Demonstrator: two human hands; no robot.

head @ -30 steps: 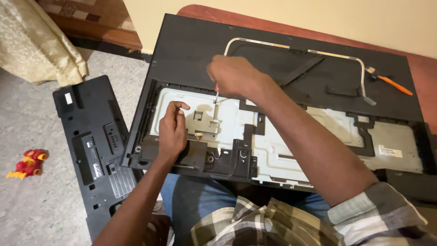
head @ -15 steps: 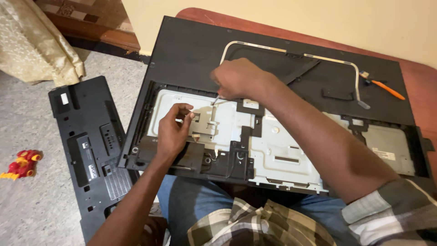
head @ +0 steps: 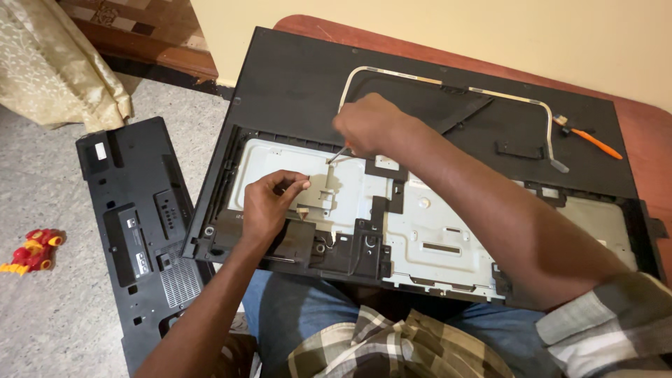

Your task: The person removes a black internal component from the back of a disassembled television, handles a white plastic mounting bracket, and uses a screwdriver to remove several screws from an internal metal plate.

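Since earlier: both hands are keeping to the same spot on the metal plate while the head camera is drifting, so the toy is sitting lower at the left edge and the orange tool is sliding toward the upper right.
Surroundings: a detached black back cover (head: pixel 140 231) is lying flat on the speckled floor (head: pixel 49 315), just left of the television; a small red and yellow toy (head: pixel 31 250) is resting well apart from it, by the left edge.
Behind: a cream curtain (head: pixel 59 59) is hanging at top left, and a reddish table (head: pixel 647 129) is carrying the upper part of the set.
On the set: a bent silver stand bar (head: pixel 448 87) is lying across the black panel, and an orange-handled tool (head: pixel 591 140) is lying near its right end, untouched.
In the way: the right forearm is crossing the plate diagonally and hiding part of its middle and right side.
Television: an opened flat television (head: pixel 294 84) is lying face down, its lower edge on the person's lap, with the grey metal plate (head: pixel 427 231) and black brackets exposed.
Right hand: the right hand (head: pixel 371 126) is closing around a thin screwdriver (head: pixel 339 153), its tip pressing on the plate's upper left part.
Left hand: the left hand (head: pixel 269 204) is resting on the plate just below that tip, fingers curled narrow and pinching at a small metal bracket (head: pixel 322 196); whether it is truly gripping it, I cannot tell.
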